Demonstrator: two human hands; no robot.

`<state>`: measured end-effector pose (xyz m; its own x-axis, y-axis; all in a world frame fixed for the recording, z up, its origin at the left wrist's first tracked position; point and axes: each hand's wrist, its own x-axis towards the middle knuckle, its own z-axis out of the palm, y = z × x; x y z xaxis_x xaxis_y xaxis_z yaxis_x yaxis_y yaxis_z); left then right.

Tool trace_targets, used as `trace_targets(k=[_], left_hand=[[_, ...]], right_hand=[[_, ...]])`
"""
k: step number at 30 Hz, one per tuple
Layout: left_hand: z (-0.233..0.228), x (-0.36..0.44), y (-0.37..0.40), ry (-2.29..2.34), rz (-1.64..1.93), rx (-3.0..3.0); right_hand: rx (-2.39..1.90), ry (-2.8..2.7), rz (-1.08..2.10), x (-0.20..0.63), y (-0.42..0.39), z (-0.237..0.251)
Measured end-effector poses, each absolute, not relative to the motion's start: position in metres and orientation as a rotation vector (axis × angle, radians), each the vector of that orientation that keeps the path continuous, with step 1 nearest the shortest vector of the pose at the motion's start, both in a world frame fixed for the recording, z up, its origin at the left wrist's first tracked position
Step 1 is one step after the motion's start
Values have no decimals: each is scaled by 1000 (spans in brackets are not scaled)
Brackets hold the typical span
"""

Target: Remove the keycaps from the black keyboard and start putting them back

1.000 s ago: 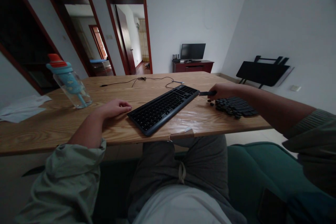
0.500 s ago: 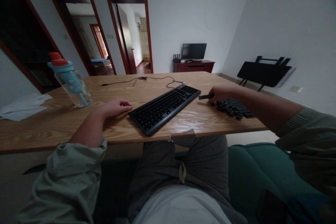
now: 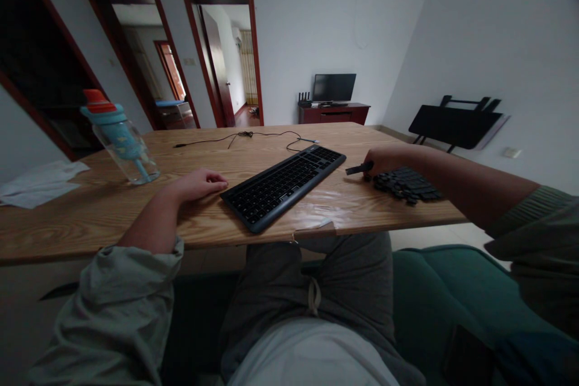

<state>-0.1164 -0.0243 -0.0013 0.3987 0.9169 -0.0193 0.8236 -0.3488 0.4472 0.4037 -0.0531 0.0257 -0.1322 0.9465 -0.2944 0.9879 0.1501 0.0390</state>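
Observation:
A black keyboard (image 3: 284, 187) lies at a slant on the wooden table, its near left corner close to the front edge. My left hand (image 3: 199, 185) rests on the tabletop just left of it, fingers loosely curled and holding nothing. In my right hand (image 3: 384, 160) is a short, flat black stick-like tool (image 3: 357, 169), pointing left toward the keyboard's right end but apart from it. Under and beside that hand lies a pile of small black keycaps (image 3: 407, 186). My right fingertips are partly hidden.
A clear bottle (image 3: 124, 142) with a red and blue lid stands at the left, near some white tissues (image 3: 43, 182). A thin black cable (image 3: 244, 134) runs across the back of the wooden table (image 3: 190, 229). Brown tape (image 3: 316, 230) covers part of the front edge.
My right hand has shifted slightly to the right with the black tool, whose tip is now farther from the keyboard. My left hand and the keyboard stay put.

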Motion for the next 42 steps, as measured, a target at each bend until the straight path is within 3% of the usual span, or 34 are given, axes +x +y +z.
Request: trace_targets(k=[19,42], left_hand=[[-3,-119,-21,1504,307,2271],[-3,-120,-21,1503,327,2298]], right_hand=[[2052,2187,-178,402,-56,24],[2152,2399,-331,417,-58,16]])
